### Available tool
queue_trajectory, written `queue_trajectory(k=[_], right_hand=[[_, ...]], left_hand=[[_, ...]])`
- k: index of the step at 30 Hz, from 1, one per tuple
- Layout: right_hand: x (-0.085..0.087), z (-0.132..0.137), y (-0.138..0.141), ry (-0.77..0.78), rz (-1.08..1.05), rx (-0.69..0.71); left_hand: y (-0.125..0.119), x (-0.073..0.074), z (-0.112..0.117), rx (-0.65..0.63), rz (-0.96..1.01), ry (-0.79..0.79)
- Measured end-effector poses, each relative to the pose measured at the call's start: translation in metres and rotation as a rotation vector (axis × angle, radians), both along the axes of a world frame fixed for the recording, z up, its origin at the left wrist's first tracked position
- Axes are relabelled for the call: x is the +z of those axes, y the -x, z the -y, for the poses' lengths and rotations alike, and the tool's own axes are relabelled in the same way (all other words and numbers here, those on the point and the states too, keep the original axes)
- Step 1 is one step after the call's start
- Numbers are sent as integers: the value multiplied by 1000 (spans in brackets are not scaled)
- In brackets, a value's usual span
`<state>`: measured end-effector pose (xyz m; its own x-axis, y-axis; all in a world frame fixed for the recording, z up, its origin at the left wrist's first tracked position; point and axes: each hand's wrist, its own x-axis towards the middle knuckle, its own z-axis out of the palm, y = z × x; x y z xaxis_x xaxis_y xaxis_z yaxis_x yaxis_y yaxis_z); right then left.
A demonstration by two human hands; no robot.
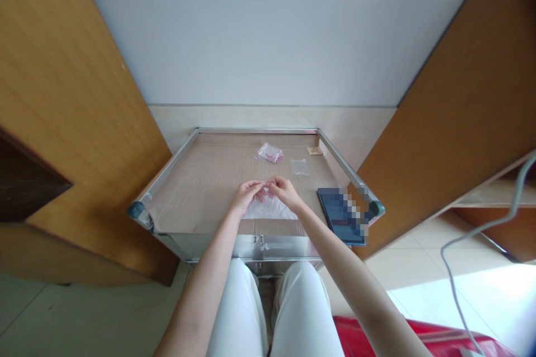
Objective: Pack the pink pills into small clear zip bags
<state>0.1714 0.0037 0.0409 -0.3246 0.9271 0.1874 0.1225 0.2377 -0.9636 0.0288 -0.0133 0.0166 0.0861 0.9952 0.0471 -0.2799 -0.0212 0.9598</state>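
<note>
My left hand [246, 197] and my right hand [286, 193] meet above the front middle of a cardboard-topped stand [188, 195]. The fingertips of both are pinched together around something thin and pinkish, too small to name. Under and just in front of them, a white sheet [268, 212], perhaps tissue or thin plastic, lies on the cardboard. Beyond the hands is a clear plastic packet with pink marks [269, 153]. To its right lies a small flat transparent bag [299, 167].
A tan paper piece [315, 151] lies near the back right corner. A dark tablet or phone [335, 209], partly pixelated, rests at the right edge. A metal rail [255, 130] frames the stand. Wooden panels flank it; a grey cable [450, 259] hangs at right over something red [360, 334].
</note>
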Motion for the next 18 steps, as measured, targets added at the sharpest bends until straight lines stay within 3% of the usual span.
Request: queue_trajectory(k=[18], right_hand=[[-9, -7, 3, -37, 78, 11]], left_hand=[[0, -5, -2, 13, -69, -12]])
